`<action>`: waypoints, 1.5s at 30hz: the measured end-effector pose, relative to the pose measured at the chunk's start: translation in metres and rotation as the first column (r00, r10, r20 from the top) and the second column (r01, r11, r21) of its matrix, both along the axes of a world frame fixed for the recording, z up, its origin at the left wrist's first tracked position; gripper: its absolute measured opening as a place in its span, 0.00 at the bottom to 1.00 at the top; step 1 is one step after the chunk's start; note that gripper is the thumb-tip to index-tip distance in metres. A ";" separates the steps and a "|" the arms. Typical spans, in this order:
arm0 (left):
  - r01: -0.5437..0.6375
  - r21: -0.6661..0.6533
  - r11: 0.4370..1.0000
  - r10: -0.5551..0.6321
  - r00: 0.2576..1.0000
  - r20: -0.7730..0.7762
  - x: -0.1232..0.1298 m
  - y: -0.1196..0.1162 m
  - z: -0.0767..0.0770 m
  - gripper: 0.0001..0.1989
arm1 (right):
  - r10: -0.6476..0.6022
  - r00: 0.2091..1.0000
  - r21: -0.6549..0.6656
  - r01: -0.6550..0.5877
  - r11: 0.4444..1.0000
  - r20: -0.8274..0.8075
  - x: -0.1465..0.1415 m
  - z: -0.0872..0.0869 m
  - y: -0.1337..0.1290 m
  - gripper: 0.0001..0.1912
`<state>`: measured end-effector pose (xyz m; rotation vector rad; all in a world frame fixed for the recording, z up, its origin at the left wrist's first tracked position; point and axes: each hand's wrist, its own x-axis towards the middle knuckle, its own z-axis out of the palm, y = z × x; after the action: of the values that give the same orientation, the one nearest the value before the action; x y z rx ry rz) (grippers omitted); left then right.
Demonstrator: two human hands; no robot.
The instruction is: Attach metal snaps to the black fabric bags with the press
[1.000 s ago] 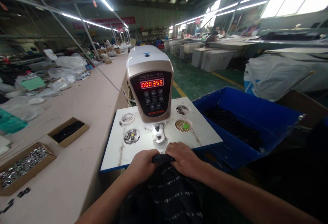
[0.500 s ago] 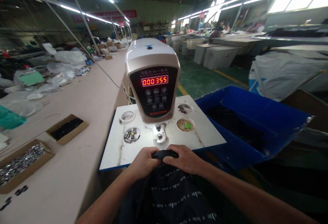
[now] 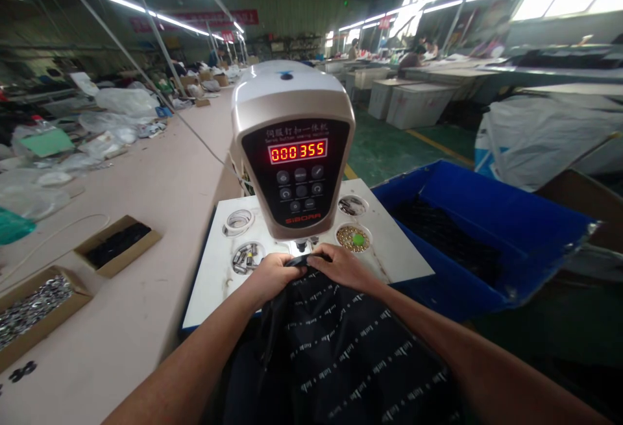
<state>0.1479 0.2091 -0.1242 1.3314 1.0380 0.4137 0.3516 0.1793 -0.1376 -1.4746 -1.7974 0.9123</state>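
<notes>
Both hands pinch the top edge of a black garment printed with rows of small white lettering. My left hand is closed on the left part of that edge, my right hand on the right part. The band between them lies at the sewing head of a button attaching machine, whose red display reads 000355. Fabric and fingers now cover most of the lower die, while the upper die shows just above the band. The garment hangs down toward me.
A white machine table has round wells holding metal parts and gold-coloured pieces. A blue bin with dark items stands right. On the long left table are cardboard boxes of metal pieces and black pieces.
Both hands have moved forward and up, carrying the garment's edge to the machine's dies. More of the printed cloth shows. The view has shifted slightly closer to the machine.
</notes>
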 end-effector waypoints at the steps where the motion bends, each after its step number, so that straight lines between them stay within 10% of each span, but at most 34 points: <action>1: -0.010 -0.001 1.000 0.010 1.000 0.001 0.001 0.001 0.000 0.16 | -0.013 1.000 0.020 0.013 1.000 0.012 -0.001 -0.002 0.003 0.13; 36: -0.140 -0.314 0.939 0.157 0.987 0.030 0.005 0.025 -0.012 0.24 | -0.153 0.978 -0.078 0.165 0.983 0.138 -0.012 -0.006 0.037 0.12; 45: -0.109 -0.119 0.987 0.096 0.989 -0.115 -0.004 0.024 -0.012 0.21 | -0.210 0.953 -0.036 0.223 0.974 0.219 -0.016 -0.020 0.037 0.16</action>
<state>0.1444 0.2335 -0.1364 1.2025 1.2083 0.3498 0.3360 0.2162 -0.1571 -1.8277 -1.7237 0.7254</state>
